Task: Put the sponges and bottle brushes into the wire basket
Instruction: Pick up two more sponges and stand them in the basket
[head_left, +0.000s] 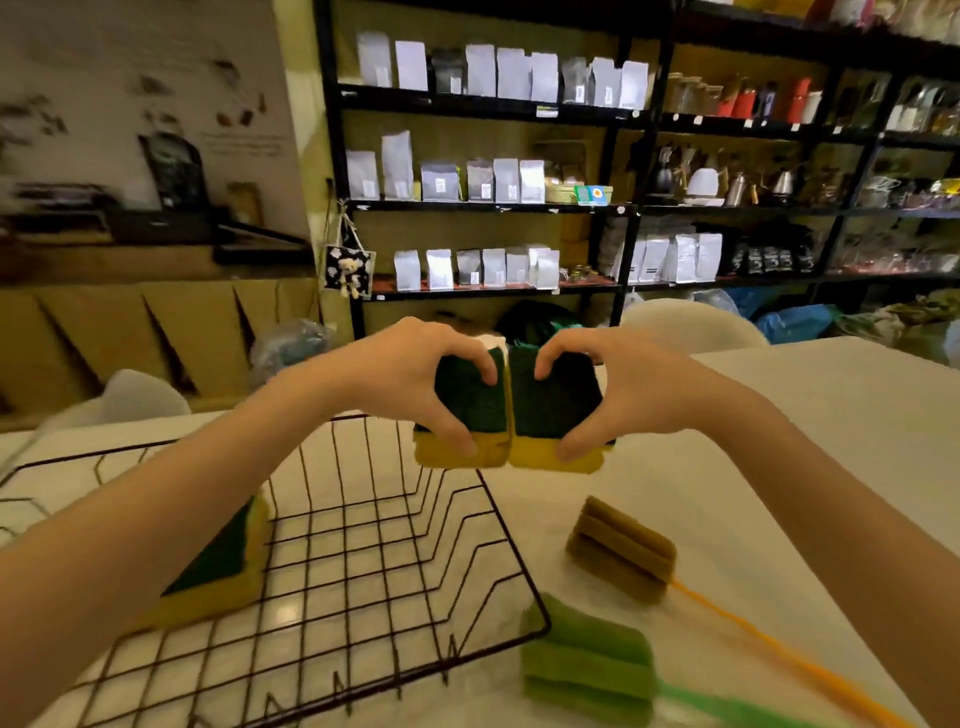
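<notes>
While both forearms reach forward over a white tabletop (810, 415), the nearest things lie low in the view: a green ribbed sponge-headed bottle brush (587, 670) with a green handle running off to the lower right, resting on the table just beside the near right corner of a black wire basket (363, 545). A little farther back sits an ochre ribbed sponge-headed bottle brush (621, 551), its orange handle stretching toward the lower right edge; it lies on the table to the right of the basket, apart from the wires. Inside the basket, at its left side and partly hidden by the left forearm, leans a rectangular sponge with a yellow body and dark green scouring face (218, 566), tilted with one end raised.

Farther out, above the basket's far right corner, the left hand (415, 379) pinches a second yellow-and-dark-green sponge (467, 415), thumb below on the yellow part and fingers curled over the top of the green face. The right hand (618, 384) grips a third yellow-and-dark-green sponge (550, 415) the same way. Both sponges are held up in the air, green faces toward the camera, their inner edges touching.

Beyond the table stand white chairs (691, 325) and black metal shelving (628, 208) stocked with pale pouches, jars and kettles.
</notes>
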